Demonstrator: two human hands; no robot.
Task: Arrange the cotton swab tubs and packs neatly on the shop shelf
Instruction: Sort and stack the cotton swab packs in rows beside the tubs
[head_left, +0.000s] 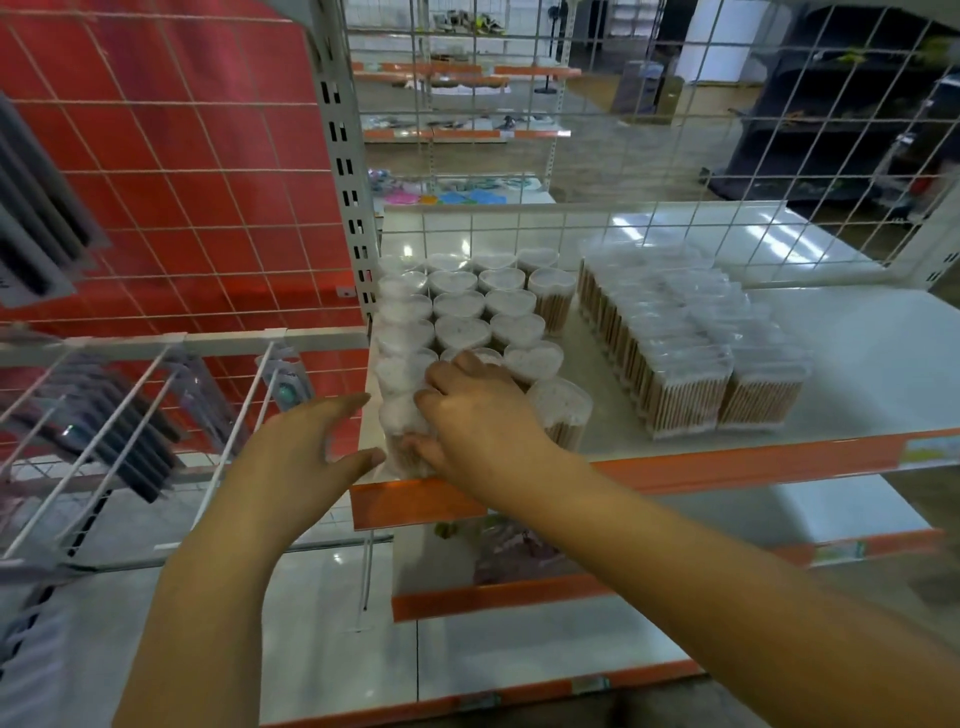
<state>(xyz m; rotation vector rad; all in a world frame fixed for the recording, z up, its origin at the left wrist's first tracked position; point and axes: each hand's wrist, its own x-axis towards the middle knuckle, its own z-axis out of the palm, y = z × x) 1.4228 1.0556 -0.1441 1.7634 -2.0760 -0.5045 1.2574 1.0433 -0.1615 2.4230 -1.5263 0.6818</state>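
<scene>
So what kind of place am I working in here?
Most likely a retail shop aisle. Cotton swab tubs and rectangular packs stand in rows on a white shelf with an orange price strip; more stocked shelving shows through the wire grid behind.

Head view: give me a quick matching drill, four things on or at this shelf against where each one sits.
Things:
1. heart-lidded tubs
2. rectangular packs
3. left hand
4. right hand

Places:
a. right of the tubs, mid-shelf
b. left end of the shelf, in rows
c. on the front tubs
d. off the shelf's left edge, beside the front corner tub

Pairs: 1-b, 2-a, 3-d, 4-c
</scene>
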